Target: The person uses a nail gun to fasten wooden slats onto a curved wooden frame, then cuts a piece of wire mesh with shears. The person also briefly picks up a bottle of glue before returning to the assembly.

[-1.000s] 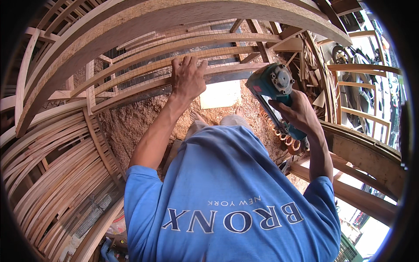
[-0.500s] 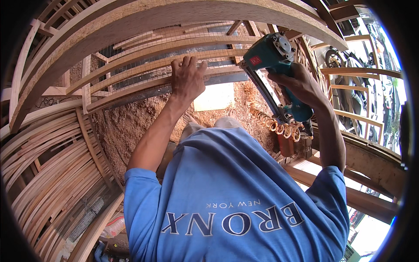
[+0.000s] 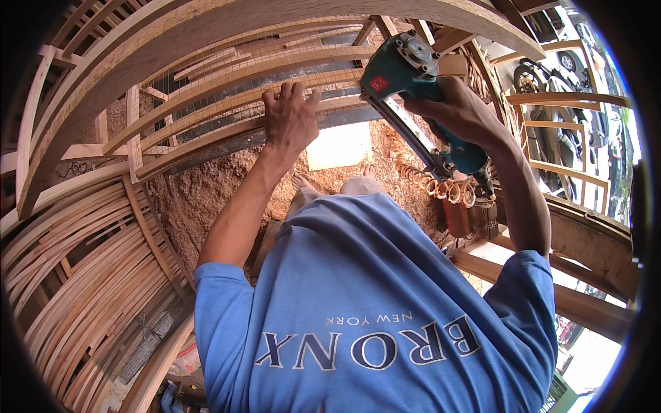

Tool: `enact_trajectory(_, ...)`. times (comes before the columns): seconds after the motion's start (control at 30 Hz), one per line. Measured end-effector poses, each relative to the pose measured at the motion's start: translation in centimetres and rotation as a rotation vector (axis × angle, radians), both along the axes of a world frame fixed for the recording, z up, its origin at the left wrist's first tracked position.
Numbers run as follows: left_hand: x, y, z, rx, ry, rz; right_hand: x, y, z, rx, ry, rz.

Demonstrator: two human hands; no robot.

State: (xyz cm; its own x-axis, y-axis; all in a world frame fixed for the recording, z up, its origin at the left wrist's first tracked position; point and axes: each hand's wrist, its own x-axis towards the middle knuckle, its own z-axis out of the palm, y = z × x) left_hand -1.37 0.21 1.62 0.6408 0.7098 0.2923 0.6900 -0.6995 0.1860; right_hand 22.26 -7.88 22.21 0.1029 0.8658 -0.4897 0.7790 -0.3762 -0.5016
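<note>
My right hand (image 3: pixel 458 110) is wrapped around the handle of a teal-green air nail gun (image 3: pixel 403 62) with a long slanted magazine (image 3: pixel 413 134). Its nose meets or nearly meets a thin wooden slat of a frame; exact contact is hard to make out. To the left, my left hand (image 3: pixel 292 117) has its fingers curled over a wooden slat (image 3: pixel 227 101) of that frame. Thin wire mesh (image 3: pixel 186 113) lies along the slats. A coiled air hose (image 3: pixel 451 191) hangs below the nail gun's handle end.
A wide curved beam (image 3: pixel 275 20) arches across the far side. Many curved wooden strips (image 3: pixel 96 289) are stacked at left. Sawdust (image 3: pixel 206 196) covers the floor around a pale square panel (image 3: pixel 337 148). An orange-red cylinder (image 3: pixel 456 219) stands at right, with a motorbike (image 3: pixel 530 79) beyond.
The nail gun in my right hand has moved left and slightly away from me along the slat, nearer my left hand. My left hand has shifted slightly and keeps its hold.
</note>
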Motion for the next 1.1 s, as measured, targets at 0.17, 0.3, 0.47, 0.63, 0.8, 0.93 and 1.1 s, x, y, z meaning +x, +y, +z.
enact_trajectory(0.17, 0.1, 0.2, -0.2, -0.033, 0.099, 0.021, -1.1, 1.0, -0.7, 0.046, 0.015, 0.05)
enact_trajectory(0.3, 0.1, 0.1, 0.0, -0.054, 0.143, 0.033, -1.4, 1.5, -1.2, 0.045, -0.009, 0.038)
enact_trajectory(0.47, -0.1, 0.0, 0.3, -0.031, 0.109, 0.019, -1.1, 2.4, -2.1, 0.043, -0.007, 0.077)
enact_trajectory(0.63, -0.1, 0.0, 0.5, -0.011, 0.072, -0.004, -1.0, 2.7, -2.5, 0.041, 0.015, 0.082)
enact_trajectory(0.8, -0.1, 0.0, 0.6, -0.015, 0.055, -0.003, -1.1, 2.6, -2.5, 0.056, 0.001, 0.095)
enact_trajectory(0.93, -0.1, -0.2, 0.5, -0.003, 0.054, 0.008, -1.1, 2.8, -2.6, 0.055, -0.018, 0.1)
enact_trajectory(1.1, 0.0, -0.3, 0.4, -0.005, 0.064, 0.026, -1.3, 2.8, -2.6, -0.011, -0.004, 0.068)
